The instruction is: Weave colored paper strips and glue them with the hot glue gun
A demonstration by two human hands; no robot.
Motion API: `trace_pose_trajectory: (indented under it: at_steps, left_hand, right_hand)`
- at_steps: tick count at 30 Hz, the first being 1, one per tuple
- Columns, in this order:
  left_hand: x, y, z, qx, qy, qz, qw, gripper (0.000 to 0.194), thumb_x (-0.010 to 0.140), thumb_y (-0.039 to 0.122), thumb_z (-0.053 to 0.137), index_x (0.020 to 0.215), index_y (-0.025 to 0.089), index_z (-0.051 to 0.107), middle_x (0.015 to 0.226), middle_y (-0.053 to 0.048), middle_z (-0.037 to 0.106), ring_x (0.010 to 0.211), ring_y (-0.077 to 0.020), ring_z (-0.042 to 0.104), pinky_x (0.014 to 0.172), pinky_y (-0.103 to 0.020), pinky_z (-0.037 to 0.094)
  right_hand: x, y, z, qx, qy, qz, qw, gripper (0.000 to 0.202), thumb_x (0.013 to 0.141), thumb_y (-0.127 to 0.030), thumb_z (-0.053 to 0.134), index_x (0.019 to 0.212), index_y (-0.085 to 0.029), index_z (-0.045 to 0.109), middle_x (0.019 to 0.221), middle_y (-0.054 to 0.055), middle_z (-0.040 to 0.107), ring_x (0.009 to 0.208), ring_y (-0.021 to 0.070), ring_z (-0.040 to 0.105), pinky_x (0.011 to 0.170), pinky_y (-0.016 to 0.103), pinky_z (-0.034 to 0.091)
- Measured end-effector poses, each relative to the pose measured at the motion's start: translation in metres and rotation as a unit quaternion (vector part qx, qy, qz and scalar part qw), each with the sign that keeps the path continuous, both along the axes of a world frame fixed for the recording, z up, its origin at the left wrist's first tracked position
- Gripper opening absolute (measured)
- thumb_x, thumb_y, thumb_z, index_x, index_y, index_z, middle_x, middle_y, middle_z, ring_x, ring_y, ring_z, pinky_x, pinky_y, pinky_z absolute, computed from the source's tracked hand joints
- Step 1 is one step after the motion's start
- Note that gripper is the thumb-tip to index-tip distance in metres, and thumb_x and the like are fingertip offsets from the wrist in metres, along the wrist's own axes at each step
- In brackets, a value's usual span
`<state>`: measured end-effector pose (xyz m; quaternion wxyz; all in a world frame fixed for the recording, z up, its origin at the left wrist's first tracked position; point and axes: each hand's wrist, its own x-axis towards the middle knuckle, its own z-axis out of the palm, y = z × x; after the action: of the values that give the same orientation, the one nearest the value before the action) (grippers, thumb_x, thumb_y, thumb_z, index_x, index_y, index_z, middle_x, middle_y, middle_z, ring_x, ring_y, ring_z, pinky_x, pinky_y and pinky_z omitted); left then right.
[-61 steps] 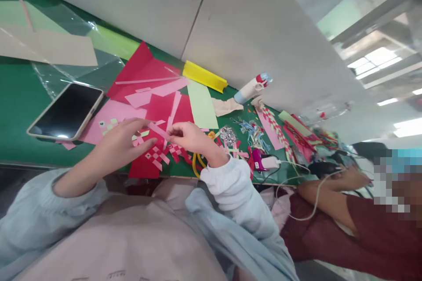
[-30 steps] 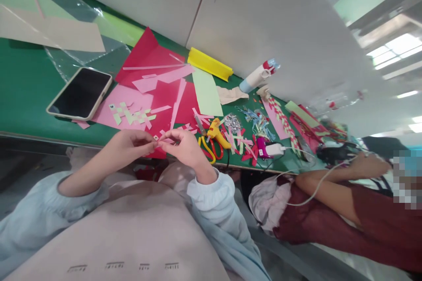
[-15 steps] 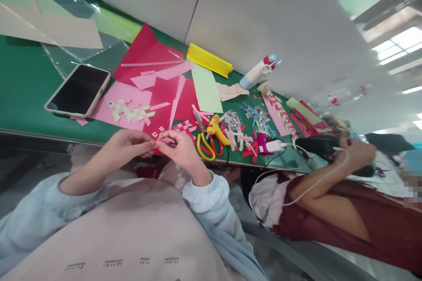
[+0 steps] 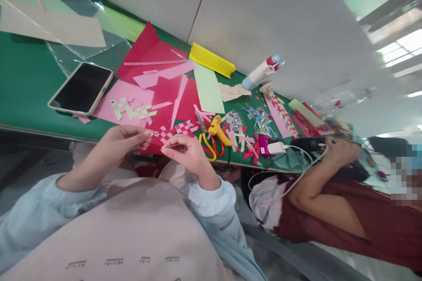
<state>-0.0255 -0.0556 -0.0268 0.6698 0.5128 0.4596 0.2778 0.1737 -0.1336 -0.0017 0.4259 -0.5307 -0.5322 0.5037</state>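
A long green desk (image 4: 23,79) runs against a pale wall, a phone (image 4: 80,88) lying beyond the left hand (image 4: 114,147). Both hands hover at the desk's near edge, the left hand and right hand (image 4: 187,153) each pinching an end of a red-and-pink woven paper piece (image 4: 165,134). Just past the right hand lie yellow scissors (image 4: 208,145), a glue gun (image 4: 218,129) and paper scraps; farther right, a co-worker's arm (image 4: 316,175) reaches the desk.

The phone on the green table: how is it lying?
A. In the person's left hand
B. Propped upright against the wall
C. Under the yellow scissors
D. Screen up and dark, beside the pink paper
D: the phone lies flat, its dark screen up, just left of the pink paper.
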Motion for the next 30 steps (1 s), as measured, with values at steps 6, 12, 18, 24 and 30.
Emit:
trace_pose_trajectory:
  at_steps: [6,12,18,24,30]
  left_hand:
    - [-0.009,-0.001,0.003,0.034,0.013,-0.021,0.999,0.071,0.065,0.06,0.083,0.122,0.019,0.069,0.086,-0.006,0.076,0.078,-0.0198,0.07,0.072,-0.031,0.058]
    - [-0.005,-0.009,0.021,0.031,0.021,-0.024,0.999,0.096,0.063,0.057,0.084,0.144,0.02,0.05,0.083,-0.005,0.077,0.081,-0.0239,0.074,0.077,-0.038,0.062]
    - [-0.015,-0.007,0.013,0.003,-0.014,0.015,1.0,0.073,0.078,0.062,0.069,0.138,0.022,0.057,0.087,-0.005,0.076,0.084,-0.023,0.075,0.082,-0.038,0.064]
    - [-0.033,-0.002,0.009,0.031,0.088,-0.062,0.994,0.057,0.079,0.071,0.06,0.092,0.018,0.077,0.083,-0.01,0.079,0.075,-0.024,0.074,0.071,-0.034,0.062]
    - [-0.057,0.001,0.002,0.104,0.21,-0.042,0.971,0.046,0.081,0.065,0.063,0.066,0.024,0.076,0.079,-0.004,0.079,0.076,-0.0233,0.07,0.069,-0.028,0.05]
  right_hand:
    - [0.009,-0.007,0.001,-0.006,-0.168,0.093,0.981,0.018,0.088,-0.022,0.069,0.102,-0.023,0.08,0.095,0.003,0.075,0.085,0.014,0.067,0.082,0.027,0.052]
    - [-0.011,0.008,0.003,-0.033,-0.102,-0.043,0.993,0.027,0.088,-0.042,0.07,0.101,-0.02,0.077,0.099,0.006,0.077,0.086,0.0158,0.07,0.079,0.027,0.054]
    - [-0.022,0.022,-0.003,-0.065,-0.015,-0.095,0.993,0.028,0.078,-0.045,0.075,0.084,-0.019,0.07,0.083,0.002,0.073,0.072,0.0134,0.065,0.069,0.026,0.054]
    - [-0.017,0.029,-0.009,-0.075,0.019,-0.11,0.991,0.033,0.073,-0.048,0.076,0.08,-0.018,0.066,0.072,0.001,0.067,0.06,0.011,0.058,0.057,0.024,0.05]
    - [0.001,0.056,-0.004,-0.069,-0.042,-0.177,0.981,0.026,0.077,-0.042,0.07,0.085,-0.018,0.064,0.073,0.001,0.069,0.06,0.0136,0.065,0.059,0.026,0.055]
